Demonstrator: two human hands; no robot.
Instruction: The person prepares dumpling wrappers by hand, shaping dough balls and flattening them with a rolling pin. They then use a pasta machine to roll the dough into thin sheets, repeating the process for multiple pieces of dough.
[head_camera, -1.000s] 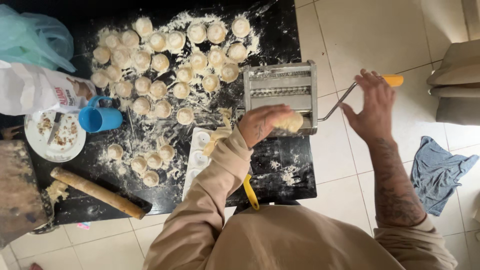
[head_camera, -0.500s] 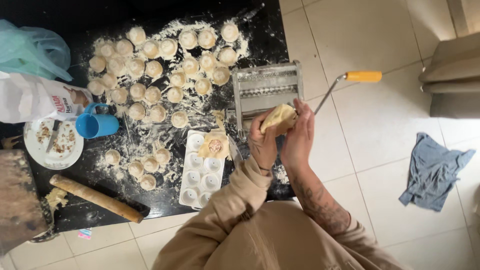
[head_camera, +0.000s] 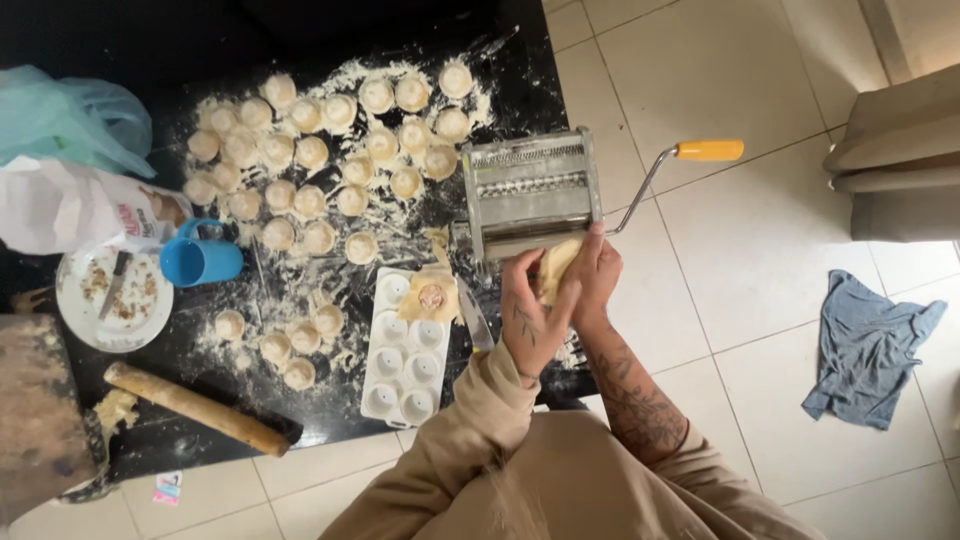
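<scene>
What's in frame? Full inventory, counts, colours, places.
table: 1, black, floured, left half
pasta machine: 1, silver, table's right edge; orange-handled crank over the floor
dough rounds: about thirty, pale, in flour above and left of the mould
mould: 1, white, near table edge; one filled dough piece on it
cup: 1, blue, left
plate: 1, white, with crumbs and a utensil, far left
rolling pin: 1, wooden, lower left
bags: 2, teal and white, upper left
cloth: 1, grey-blue, on tiled floor at right
dough sheet: 1, pale, between both hands
left hand: on sheet
right hand: on sheet
</scene>
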